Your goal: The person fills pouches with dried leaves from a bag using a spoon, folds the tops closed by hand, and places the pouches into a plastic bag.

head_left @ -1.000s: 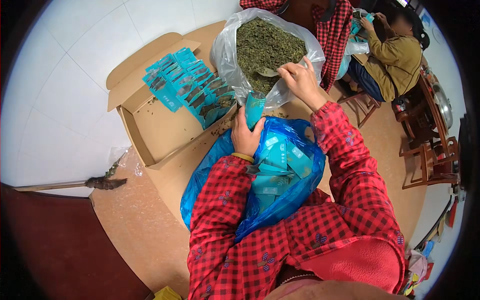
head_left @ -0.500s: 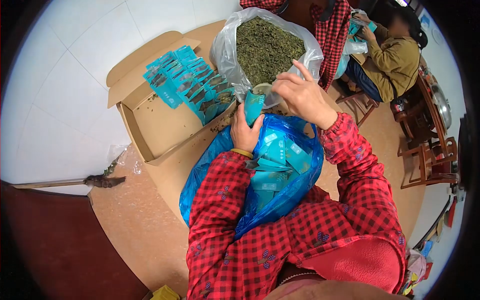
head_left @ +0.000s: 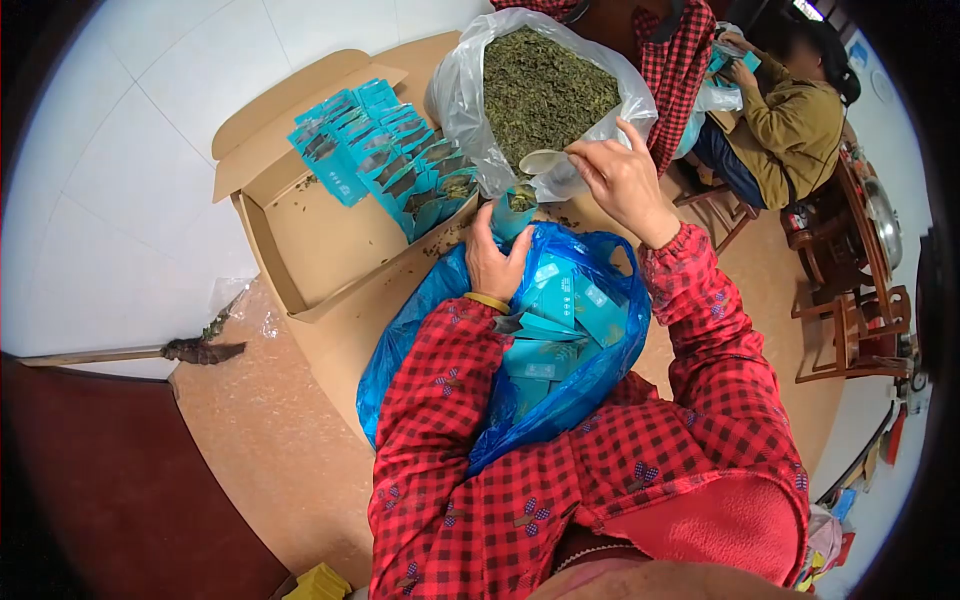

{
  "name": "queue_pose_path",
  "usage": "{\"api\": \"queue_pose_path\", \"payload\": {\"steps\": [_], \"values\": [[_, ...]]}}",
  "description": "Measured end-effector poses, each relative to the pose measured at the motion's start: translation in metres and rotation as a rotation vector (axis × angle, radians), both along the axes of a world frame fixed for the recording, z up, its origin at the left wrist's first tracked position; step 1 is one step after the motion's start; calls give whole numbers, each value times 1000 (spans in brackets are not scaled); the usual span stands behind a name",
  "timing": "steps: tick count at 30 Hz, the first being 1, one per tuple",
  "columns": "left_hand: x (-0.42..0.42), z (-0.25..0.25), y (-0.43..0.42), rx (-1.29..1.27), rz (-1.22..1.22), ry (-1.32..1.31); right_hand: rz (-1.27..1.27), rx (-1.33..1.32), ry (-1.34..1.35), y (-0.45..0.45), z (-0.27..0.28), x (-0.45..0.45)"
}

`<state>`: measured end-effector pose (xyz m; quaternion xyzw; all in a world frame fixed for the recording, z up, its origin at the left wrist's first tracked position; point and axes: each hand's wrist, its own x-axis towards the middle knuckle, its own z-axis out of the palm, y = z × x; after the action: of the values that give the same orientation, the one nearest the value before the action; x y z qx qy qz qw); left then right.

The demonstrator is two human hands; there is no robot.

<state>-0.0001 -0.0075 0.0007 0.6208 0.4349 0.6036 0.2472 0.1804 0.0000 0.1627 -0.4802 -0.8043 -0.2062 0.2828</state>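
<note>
While the L hand (head_left: 497,258) grips a blue pkt (head_left: 514,216) w/ leaf bits (head_left: 523,191) at its open top, the R hand (head_left: 630,190) pinches a spoon (head_left: 543,161) just to its far right, by the leaf bag's (head_left: 462,110) near edge. Looks like filling; next move prob. needs a steady pkt.

Pale print on the teal packets (head_left: 548,358) in the blue bag (head_left: 425,290); too small to read

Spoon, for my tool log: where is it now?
In the head view, right of upper centre, the spoon is in the right hand, near the open teal packet.
</note>
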Motion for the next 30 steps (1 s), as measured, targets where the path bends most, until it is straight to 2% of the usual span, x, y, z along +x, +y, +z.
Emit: {"api": "queue_pose_path", "payload": {"steps": [14, 18, 22, 25, 26, 29, 30], "values": [[2, -2, 0, -21, -3, 15, -119, -17, 52, 22, -26, 17], [2, -4, 2, -58, 8, 59, -136, 65, -66, 50, -38, 21], [2, -5, 4, -52, 19, 70, -207, -43, -190, 69, -52, 6], [2, -5, 4, -49, 26, 76, -144, -311, -59, 68, -63, -14], [2, -5, 5, -52, 27, 78, -143, -314, -57, 68, -63, -14], [2, -6, 5, -52, 25, 77, -125, -513, 222, 72, -61, -9], [2, -6, 4, -51, 20, 77, -129, -512, 222, 73, -61, -6]]}}
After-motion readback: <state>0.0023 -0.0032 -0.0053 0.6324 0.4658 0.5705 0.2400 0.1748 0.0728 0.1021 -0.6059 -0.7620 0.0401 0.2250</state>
